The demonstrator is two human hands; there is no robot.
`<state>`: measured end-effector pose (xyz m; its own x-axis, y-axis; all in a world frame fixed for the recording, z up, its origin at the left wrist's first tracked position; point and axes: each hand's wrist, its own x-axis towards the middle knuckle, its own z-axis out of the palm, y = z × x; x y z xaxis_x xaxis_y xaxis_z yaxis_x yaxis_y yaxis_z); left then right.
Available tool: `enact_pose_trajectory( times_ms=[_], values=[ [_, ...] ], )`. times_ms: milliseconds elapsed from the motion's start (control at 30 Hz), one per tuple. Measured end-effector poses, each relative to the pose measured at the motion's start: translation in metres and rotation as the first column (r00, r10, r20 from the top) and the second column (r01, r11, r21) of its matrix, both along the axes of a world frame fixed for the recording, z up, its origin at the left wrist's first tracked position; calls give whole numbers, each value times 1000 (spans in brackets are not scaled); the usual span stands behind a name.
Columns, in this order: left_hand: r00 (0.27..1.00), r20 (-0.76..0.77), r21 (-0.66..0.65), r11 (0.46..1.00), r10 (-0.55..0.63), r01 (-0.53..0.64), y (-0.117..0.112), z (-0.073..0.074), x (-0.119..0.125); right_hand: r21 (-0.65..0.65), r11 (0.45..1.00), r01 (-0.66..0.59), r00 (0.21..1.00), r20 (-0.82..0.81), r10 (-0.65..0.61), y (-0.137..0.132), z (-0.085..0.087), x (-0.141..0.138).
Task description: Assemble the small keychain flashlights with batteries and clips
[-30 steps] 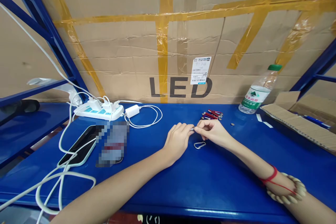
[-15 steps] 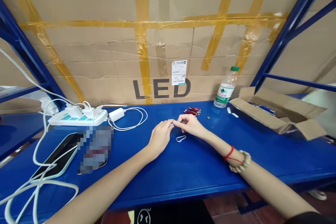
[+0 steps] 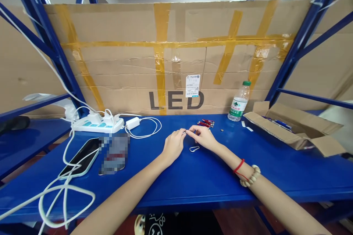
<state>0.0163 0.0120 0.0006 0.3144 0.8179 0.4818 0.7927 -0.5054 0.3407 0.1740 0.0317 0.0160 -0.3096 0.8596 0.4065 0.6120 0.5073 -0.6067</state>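
Over the middle of the blue table [image 3: 209, 183], my left hand [image 3: 174, 144] and my right hand [image 3: 202, 136] meet at the fingertips. Both are closed in a pinch around a tiny shiny piece, mostly hidden by the fingers and too small to name. A silver carabiner [image 3: 194, 148] lies on the tabletop just below my right hand. Behind that hand is a small pile of red metallic pieces [image 3: 205, 123], partly covered by it. One small round brownish piece [image 3: 221, 130] lies apart, to the right of the pile.
At the right stand a water bottle [image 3: 238, 103] and an open cardboard box [image 3: 289, 132] holding blue items. On the left are a power strip [image 3: 96, 126], a white charger [image 3: 132, 123], loose cables and two phones [image 3: 79, 159]. A large taped carton [image 3: 124, 73] walls off the back.
The camera view has tilted upward, showing the carton's top edge and the ceiling. My hands stay together at the same spot, with the fingers shifting slightly.
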Motion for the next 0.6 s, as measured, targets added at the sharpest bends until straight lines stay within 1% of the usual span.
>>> enact_pose_trajectory(
  times_ms=[200, 500, 600],
  values=[
    [1000, 19, -23, 999, 23, -22, -1, 1, -3, 34, 999, -5, 1000, 31, 4, -1, -3, -2],
    [999, 36, -55, 998, 35, -33, -1, 2, -4, 12, 999, 42, 999, 29, -42, -2, -5, -5],
    [999, 46, -63, 998, 23, -20, -2, 2, -4, 13, 999, 37, 999, 24, -38, -1, -7, -5]
  ],
)
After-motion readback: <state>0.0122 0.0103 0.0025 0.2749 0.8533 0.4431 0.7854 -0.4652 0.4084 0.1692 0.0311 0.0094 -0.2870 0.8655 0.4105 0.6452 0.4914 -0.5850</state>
